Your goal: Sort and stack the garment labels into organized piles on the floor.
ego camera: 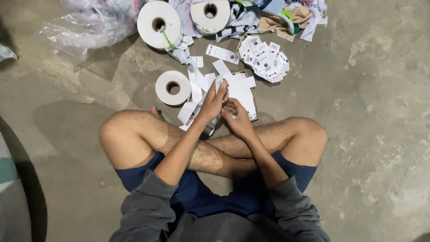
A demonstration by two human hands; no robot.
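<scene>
Concrete floor (380, 134) carries a plastic bag (89, 22), a cloth heap (277, 18), three tape rolls (173, 87) and a pile of cut labels (264, 58). Left hand (214, 101) pinches a white label strip (219, 82) just above the crossed legs. Right hand (237, 117) sits beside it, fingers curled; their hold cannot be told.

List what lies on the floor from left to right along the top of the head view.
Crumpled clear plastic bag → large white tape roll → second white tape roll → heap of small white printed labels → pile of mixed cloth scraps.
</scene>
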